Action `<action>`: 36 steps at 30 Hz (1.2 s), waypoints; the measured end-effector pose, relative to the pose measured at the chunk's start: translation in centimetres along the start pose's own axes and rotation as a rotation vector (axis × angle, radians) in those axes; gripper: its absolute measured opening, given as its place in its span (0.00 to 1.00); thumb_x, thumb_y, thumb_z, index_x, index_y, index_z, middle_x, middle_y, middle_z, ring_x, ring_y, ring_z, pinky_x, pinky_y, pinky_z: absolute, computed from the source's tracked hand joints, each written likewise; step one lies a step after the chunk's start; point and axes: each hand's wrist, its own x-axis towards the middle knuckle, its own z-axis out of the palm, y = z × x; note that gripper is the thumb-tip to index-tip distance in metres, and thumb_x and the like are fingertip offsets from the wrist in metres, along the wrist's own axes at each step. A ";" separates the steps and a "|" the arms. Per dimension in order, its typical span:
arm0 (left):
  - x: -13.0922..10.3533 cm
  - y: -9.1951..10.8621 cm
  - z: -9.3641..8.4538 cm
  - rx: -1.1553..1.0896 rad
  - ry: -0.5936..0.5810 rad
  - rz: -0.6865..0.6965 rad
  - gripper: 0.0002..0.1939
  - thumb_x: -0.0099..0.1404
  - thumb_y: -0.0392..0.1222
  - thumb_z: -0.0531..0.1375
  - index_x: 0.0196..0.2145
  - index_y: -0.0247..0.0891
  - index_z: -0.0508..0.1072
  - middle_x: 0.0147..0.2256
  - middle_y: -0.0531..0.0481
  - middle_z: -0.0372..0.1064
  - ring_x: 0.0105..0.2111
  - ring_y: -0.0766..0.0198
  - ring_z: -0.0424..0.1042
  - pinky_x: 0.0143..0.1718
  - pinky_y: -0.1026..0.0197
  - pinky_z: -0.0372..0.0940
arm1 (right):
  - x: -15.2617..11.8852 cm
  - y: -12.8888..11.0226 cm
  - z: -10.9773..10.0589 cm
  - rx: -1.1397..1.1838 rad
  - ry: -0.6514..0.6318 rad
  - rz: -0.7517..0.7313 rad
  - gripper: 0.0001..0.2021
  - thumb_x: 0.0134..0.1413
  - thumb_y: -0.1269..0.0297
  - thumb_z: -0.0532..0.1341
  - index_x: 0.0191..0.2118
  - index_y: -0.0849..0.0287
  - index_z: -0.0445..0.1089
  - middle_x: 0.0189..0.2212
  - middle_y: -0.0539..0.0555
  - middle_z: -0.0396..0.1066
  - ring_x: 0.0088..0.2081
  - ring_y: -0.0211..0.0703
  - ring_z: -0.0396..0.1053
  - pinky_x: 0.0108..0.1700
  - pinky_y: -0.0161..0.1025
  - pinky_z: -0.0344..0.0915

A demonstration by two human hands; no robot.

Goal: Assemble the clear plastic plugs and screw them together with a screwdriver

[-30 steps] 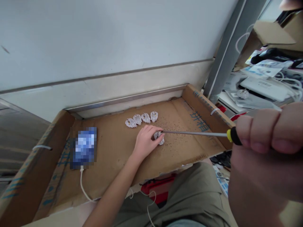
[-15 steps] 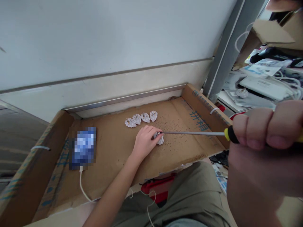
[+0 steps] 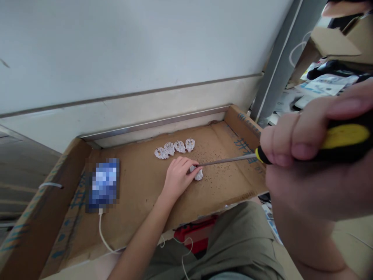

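While the left hand [image 3: 180, 177] pinches the plug [image 3: 199, 175] at its fingertips and the right hand [image 3: 311, 186] encloses the screwdriver [image 3: 346, 137], I should align the shaft [image 3: 229, 160] steadily, clear of those fingertips.

Cardboard tray [image 3: 134, 210] | 4 clear plugs [image 3: 169, 148], row | blurred blue device [image 3: 104, 184] | white cable [image 3: 101, 229] | dark specks [image 3: 214, 169]

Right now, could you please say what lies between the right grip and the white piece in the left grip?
In the head view, the screwdriver shaft spans from the right grip toward the white piece, above speckled cardboard.
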 end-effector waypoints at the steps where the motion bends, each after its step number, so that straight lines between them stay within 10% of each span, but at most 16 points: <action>1: 0.0 0.0 0.0 -0.014 -0.011 -0.010 0.09 0.64 0.46 0.57 0.34 0.39 0.72 0.32 0.51 0.72 0.35 0.62 0.68 0.36 0.60 0.58 | 0.1 0.2 0.1 0.026 -0.025 -0.018 0.22 0.55 0.52 0.53 0.19 0.62 0.49 0.13 0.45 0.47 0.16 0.24 0.51 0.15 0.30 0.48; 6: -0.1 0.1 -0.2 -0.027 -0.041 -0.035 0.09 0.64 0.47 0.57 0.34 0.40 0.72 0.32 0.50 0.72 0.35 0.61 0.68 0.37 0.58 0.58 | 0.6 1.3 0.2 0.119 -0.039 -0.039 0.26 0.61 0.51 0.41 0.16 0.62 0.48 0.11 0.48 0.47 0.13 0.26 0.50 0.12 0.32 0.49; 36: -0.4 0.3 -0.7 -0.100 -0.127 -0.149 0.05 0.63 0.42 0.57 0.34 0.41 0.72 0.31 0.52 0.72 0.34 0.61 0.68 0.35 0.59 0.59 | -0.3 0.1 0.4 0.162 0.089 0.038 0.21 0.59 0.53 0.45 0.20 0.59 0.52 0.11 0.47 0.48 0.13 0.30 0.49 0.13 0.35 0.47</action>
